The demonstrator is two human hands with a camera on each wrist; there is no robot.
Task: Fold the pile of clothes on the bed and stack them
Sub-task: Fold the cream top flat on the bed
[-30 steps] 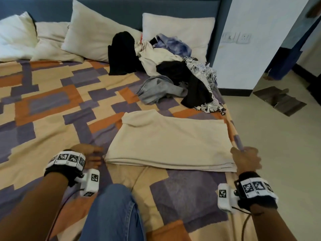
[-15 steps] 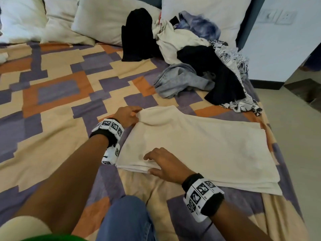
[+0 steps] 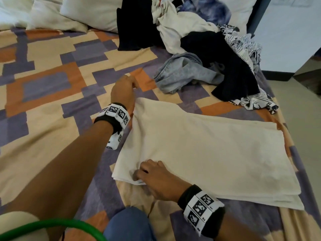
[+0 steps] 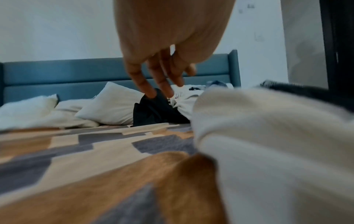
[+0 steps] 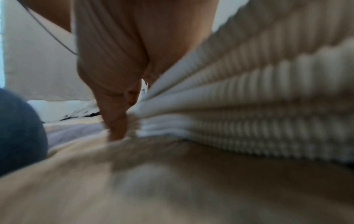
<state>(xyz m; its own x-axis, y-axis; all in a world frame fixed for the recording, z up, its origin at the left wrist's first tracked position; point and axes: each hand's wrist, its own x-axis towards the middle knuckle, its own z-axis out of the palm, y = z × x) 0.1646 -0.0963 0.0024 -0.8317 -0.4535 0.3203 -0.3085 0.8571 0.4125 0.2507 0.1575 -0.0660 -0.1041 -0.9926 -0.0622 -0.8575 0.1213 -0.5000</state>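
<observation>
A cream ribbed garment (image 3: 208, 153) lies folded in flat layers on the patterned bed cover (image 3: 52, 84). My right hand (image 3: 144, 173) pinches its near-left edge, and the right wrist view shows the thumb and fingers (image 5: 122, 115) at the stacked cloth layers (image 5: 249, 106). My left hand (image 3: 128, 86) hovers just past the garment's far-left corner. Its fingers (image 4: 159, 84) hang relaxed and hold nothing, with the cream cloth (image 4: 268, 136) to their right. The unfolded pile (image 3: 199, 49) of black, white, grey, blue and patterned clothes sits at the far right of the bed.
White pillows (image 3: 90, 13) lean against the blue headboard (image 4: 76, 72). The bed's right edge drops to the floor (image 3: 304, 119) beside a white wall. My knee in jeans (image 3: 128, 225) and a green tube (image 3: 52, 225) are at the bottom.
My right hand has left the garment's right end and now pinches its near-left edge. My left hand went from the near-left corner to beyond the far-left corner and let go.
</observation>
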